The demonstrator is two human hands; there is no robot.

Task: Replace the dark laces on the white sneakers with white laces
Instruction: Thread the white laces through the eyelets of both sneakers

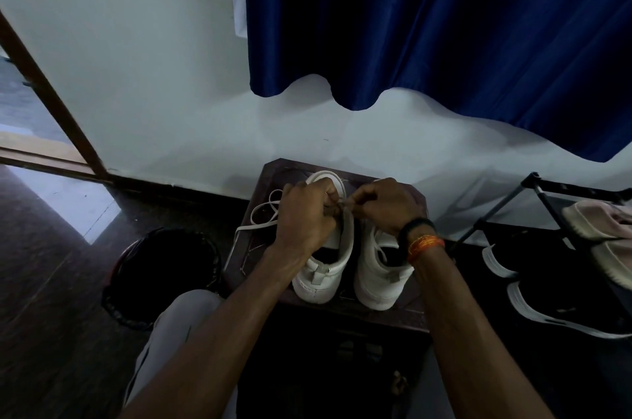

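Both forearms reach in; left hand (304, 213) and right hand (383, 205) pinch the limp white lace (263, 213) between them over the left sneaker (328, 268); best gripped near its stiff tip.

1. We see a dark blue curtain (444, 25) hanging in folds over the upper right, its wavy hem ending above the pale wall (136, 76).
2. At the far left, a brown door frame (48, 93) slants down to the floor.
3. The dark floor (51, 264) carries a bright patch of light near the doorway.
4. A round dark basket (164, 278) stands on the floor just left of the small brown bench (273, 172).
5. To the right, a black metal shoe rack (533, 199) holds a pale pink shoe (602, 217).
6. Below it lie black shoes with white soles (554, 309).
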